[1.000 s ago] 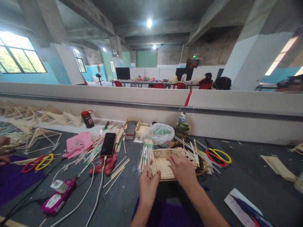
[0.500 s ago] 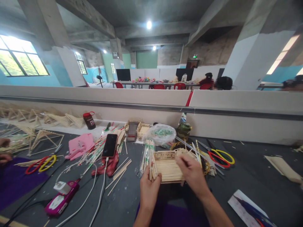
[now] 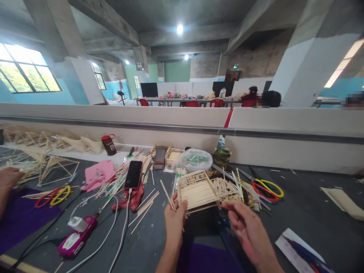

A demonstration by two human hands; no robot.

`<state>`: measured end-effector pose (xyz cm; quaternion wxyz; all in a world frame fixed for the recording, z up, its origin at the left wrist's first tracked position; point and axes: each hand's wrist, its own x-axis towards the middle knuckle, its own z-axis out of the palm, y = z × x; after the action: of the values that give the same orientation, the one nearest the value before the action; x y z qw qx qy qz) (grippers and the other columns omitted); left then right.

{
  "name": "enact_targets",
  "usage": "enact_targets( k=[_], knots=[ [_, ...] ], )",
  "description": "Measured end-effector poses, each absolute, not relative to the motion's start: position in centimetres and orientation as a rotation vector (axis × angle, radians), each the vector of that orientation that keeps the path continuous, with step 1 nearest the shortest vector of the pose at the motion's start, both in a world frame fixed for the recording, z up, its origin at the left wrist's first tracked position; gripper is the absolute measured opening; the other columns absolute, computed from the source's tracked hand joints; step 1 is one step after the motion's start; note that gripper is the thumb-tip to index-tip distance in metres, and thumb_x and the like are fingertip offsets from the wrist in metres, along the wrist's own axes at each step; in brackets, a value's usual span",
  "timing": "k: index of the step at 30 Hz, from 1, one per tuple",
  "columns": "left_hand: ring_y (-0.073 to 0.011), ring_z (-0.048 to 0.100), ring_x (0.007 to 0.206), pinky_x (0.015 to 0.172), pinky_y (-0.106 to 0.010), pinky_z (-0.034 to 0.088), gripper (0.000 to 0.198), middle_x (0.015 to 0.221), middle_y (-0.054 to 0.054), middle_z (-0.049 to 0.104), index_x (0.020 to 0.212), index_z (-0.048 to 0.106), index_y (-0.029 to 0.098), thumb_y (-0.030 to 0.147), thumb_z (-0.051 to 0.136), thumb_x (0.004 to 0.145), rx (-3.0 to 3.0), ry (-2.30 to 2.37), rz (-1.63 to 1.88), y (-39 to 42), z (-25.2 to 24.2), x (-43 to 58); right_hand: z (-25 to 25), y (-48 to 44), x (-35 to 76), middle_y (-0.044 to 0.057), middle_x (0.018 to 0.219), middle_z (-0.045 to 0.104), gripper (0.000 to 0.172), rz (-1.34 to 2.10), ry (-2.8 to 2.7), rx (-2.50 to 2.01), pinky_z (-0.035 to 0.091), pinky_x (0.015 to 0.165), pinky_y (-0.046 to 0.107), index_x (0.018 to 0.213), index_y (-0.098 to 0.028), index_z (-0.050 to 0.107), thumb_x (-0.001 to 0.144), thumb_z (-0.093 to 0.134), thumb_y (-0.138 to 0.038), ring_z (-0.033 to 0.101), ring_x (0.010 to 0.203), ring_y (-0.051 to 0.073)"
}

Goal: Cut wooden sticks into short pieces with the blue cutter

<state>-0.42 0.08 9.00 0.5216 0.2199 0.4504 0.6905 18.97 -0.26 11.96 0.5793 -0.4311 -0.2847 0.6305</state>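
My left hand [image 3: 174, 220] grips the near left corner of a small wooden tray [image 3: 197, 191] made of thin sticks, with a patterned low wall along its back. A few loose sticks [image 3: 168, 195] poke out of the same hand, up and to the left. The tray is tilted above the table. At its near right corner is my right hand [image 3: 246, 227], fingers curled in close to the corner. Whether a small piece sits between those fingertips cannot be made out. Just behind the tray lies a heap of short cut sticks [image 3: 226, 189].
Red-and-yellow scissors [image 3: 265, 189] lie to the right, near a blue-handled tool [image 3: 304, 250] on paper. At left are a phone [image 3: 133, 174], a cable, a pink power strip [image 3: 76, 237] and more scissors [image 3: 52, 196]. Another person's hand [image 3: 8, 184] shows at the far left.
The tray has lifted and turned, its right side now nearer me. My right hand has moved right and down, from inside the tray to its near right corner. The other person's hand has reached further in.
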Motion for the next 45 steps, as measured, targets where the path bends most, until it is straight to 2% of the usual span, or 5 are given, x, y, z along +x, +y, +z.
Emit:
enact_targets(
  k=[12, 18, 23, 33, 45],
  knots=[
    [-0.0035, 0.041, 0.031, 0.032, -0.014, 0.026, 0.05, 0.05, 0.007, 0.054, 0.094, 0.062, 0.015, 0.036, 0.081, 0.054, 0.357, 1.06, 1.613, -0.4, 11.1, 0.7, 9.4, 0.4, 11.8, 0.003, 0.094, 0.066, 0.037, 1.575, -0.923, -0.845, 0.042, 0.056, 0.022, 0.099, -0.021, 0.065, 0.064, 0.075, -0.028, 0.055, 0.072, 0.014],
    [0.0019, 0.02, 0.031, 0.031, -0.011, 0.013, 0.038, 0.048, 0.012, 0.039, 0.088, 0.056, 0.016, 0.037, 0.077, 0.063, 0.432, 0.981, 1.595, -0.9, 10.7, 0.3, 8.6, 0.7, 12.9, -0.008, 0.051, 0.042, 0.033, 1.717, -0.904, -0.902, 0.016, 0.04, 0.018, 0.072, -0.018, 0.057, 0.067, 0.074, -0.046, 0.022, 0.042, 0.004],
    [0.0018, 0.018, 0.036, 0.034, -0.01, 0.015, 0.033, 0.054, 0.011, 0.037, 0.087, 0.055, 0.016, 0.034, 0.075, 0.067, 0.47, 0.927, 1.599, -1.6, 10.4, 0.6, 8.1, 1.2, 14.2, -0.011, 0.049, 0.023, 0.041, 1.751, -0.57, -0.835, 0.015, 0.04, 0.018, 0.058, -0.021, 0.038, 0.065, 0.073, -0.041, 0.016, 0.043, 0.005],
    [0.0005, 0.019, 0.038, 0.034, -0.011, 0.017, 0.039, 0.052, 0.01, 0.034, 0.093, 0.061, 0.014, 0.037, 0.076, 0.065, 0.512, 0.948, 1.599, -1.9, 10.4, 0.9, 8.4, -0.3, 11.2, -0.006, 0.048, 0.04, 0.033, 1.47, -0.992, -1.107, 0.019, 0.044, 0.024, 0.06, -0.02, 0.054, 0.059, 0.078, -0.042, 0.024, 0.046, 0.007],
    [0.0003, 0.016, 0.038, 0.035, -0.011, 0.015, 0.04, 0.053, 0.011, 0.031, 0.097, 0.058, 0.016, 0.036, 0.076, 0.067, 0.488, 0.931, 1.59, -1.6, 9.2, 1.0, 7.9, 0.1, 14.6, -0.01, 0.043, 0.032, 0.041, 1.576, -0.485, -0.959, 0.022, 0.037, 0.019, 0.061, -0.023, 0.042, 0.066, 0.07, -0.051, 0.03, 0.036, 0.006]
  ],
)
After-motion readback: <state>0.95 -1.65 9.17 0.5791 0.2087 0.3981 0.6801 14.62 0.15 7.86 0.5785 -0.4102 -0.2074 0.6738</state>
